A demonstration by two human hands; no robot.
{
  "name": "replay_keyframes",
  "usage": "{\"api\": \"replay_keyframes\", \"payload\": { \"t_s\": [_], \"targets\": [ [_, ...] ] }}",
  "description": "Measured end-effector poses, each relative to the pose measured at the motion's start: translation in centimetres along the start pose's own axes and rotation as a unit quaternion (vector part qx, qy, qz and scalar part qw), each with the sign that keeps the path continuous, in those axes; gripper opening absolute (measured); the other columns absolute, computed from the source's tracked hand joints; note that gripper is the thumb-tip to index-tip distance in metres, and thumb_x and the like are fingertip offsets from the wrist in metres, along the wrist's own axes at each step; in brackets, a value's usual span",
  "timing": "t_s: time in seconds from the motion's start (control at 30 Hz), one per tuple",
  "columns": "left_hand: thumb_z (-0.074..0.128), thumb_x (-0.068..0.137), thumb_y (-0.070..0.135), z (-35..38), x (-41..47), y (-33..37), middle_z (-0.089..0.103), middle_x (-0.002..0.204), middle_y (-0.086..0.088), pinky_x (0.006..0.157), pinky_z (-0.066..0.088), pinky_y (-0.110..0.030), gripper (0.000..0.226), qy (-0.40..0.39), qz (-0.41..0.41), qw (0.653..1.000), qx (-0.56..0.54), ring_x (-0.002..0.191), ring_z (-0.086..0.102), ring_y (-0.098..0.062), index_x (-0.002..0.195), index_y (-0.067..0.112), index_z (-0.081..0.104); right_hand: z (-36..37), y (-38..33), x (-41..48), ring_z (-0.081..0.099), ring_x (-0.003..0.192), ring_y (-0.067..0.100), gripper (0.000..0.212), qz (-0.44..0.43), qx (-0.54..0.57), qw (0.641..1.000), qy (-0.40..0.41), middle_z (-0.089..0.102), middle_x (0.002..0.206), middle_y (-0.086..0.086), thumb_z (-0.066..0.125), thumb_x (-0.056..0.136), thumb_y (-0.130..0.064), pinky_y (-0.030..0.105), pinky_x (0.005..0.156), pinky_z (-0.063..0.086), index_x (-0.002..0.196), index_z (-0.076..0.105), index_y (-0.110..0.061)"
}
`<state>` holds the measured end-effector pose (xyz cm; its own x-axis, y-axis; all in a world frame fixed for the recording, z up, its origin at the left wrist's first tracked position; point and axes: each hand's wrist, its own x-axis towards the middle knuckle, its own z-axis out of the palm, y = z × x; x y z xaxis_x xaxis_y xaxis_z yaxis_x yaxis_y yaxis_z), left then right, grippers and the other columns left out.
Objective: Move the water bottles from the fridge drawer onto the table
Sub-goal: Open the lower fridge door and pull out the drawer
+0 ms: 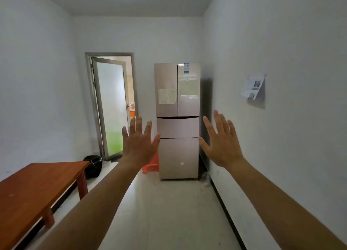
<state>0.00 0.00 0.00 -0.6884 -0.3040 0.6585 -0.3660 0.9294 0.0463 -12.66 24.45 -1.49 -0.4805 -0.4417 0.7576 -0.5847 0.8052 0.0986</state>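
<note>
A tall pinkish-silver fridge (177, 107) stands against the far wall with its two upper doors and both drawers (177, 127) closed. No water bottles are visible. A reddish-brown wooden table (28, 191) sits at the lower left with a bare top. My left hand (139, 142) and my right hand (221, 142) are raised in front of me with fingers spread, palms away, holding nothing. Both are well short of the fridge, one on each side of it in the view.
A glass door (110, 107) stands ajar left of the fridge. A black bag (93, 165) lies by the doorway and an orange stool (151, 165) stands beside the fridge. Papers (253, 88) hang on the right wall. Pale tiled floor (169, 212) runs to the fridge.
</note>
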Motion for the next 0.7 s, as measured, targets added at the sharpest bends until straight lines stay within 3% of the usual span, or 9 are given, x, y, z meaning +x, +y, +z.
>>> {"api": "replay_keyframes", "payload": {
  "t_s": [0.3,0.43,0.7],
  "targets": [
    [0.025,0.099,0.059,13.5,9.7,0.3,0.017,0.164,-0.013,0.118,0.016,-0.058,0.067,-0.014,-0.012,1.000,-0.003,0.152,0.012,-0.034,0.155,0.022,0.024,14.2,5.0,5.7,0.013,0.151,0.037,0.077,0.008,-0.007,1.000,-0.026,0.008,0.165,0.016,0.033,0.094,-0.062,0.052,0.119,0.010,0.158,0.019,-0.021],
    [0.019,0.099,0.059,18.6,15.2,1.3,0.014,0.164,-0.013,0.119,0.015,-0.058,0.068,-0.036,-0.006,0.999,0.002,0.152,0.009,-0.033,0.156,0.022,0.022,21.2,7.9,10.7,0.012,0.152,0.036,0.077,0.002,0.020,0.999,-0.047,0.006,0.166,0.016,0.032,0.094,-0.061,0.049,0.119,0.005,0.158,0.017,-0.020],
    [0.007,0.091,0.065,28.3,25.0,-2.5,0.021,0.163,-0.014,0.117,0.023,-0.058,0.080,-0.051,-0.012,0.998,0.038,0.150,0.018,-0.035,0.154,0.020,0.028,35.6,8.5,19.9,0.016,0.150,0.036,0.077,0.002,0.075,0.992,-0.103,0.010,0.164,0.017,0.033,0.094,-0.060,0.054,0.120,0.019,0.157,0.016,-0.020]
  ]
}}
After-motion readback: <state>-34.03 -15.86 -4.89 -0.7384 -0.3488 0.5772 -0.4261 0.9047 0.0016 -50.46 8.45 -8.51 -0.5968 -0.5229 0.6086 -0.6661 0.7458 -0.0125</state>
